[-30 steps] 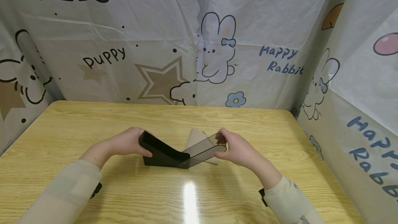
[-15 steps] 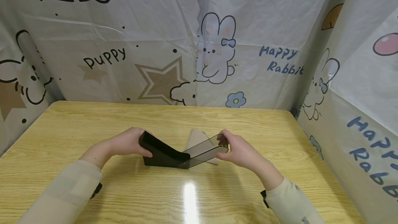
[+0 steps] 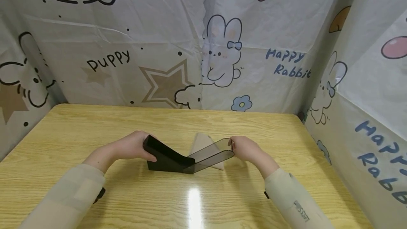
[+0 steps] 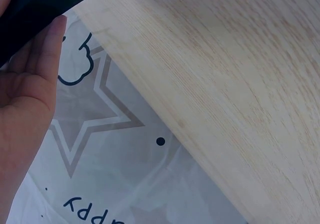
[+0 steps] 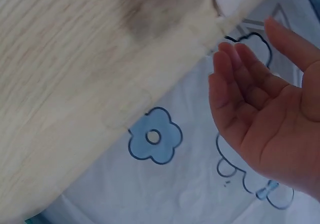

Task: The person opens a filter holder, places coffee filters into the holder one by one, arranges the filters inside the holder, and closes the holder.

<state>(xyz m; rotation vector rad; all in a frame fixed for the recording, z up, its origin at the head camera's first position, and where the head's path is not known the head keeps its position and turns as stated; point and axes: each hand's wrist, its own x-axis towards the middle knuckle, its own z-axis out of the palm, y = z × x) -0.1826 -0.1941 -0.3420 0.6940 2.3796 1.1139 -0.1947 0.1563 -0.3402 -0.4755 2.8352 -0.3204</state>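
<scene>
A black case (image 3: 165,159) stands on the wooden table (image 3: 95,123) with its smoky see-through lid (image 3: 210,154) swung up to the right, so the two make a V. My left hand (image 3: 133,146) holds the case's raised left end, thumb on the front and fingers behind; the left wrist view shows those fingers (image 4: 42,58) against the dark case (image 4: 30,8). My right hand (image 3: 245,148) sits just right of the lid's tip. In the right wrist view this hand (image 5: 265,114) is relaxed and holds nothing.
A beige folded piece (image 3: 200,140) lies behind the case, partly seen through the lid. Printed cartoon sheets (image 3: 222,45) wall in the table at the back and on both sides. The table's right edge (image 3: 318,151) runs close to the right hand.
My right hand has let go of the lid's tip and drawn slightly to the right with its fingers relaxed. The lid stays raised. My left hand has not moved.
</scene>
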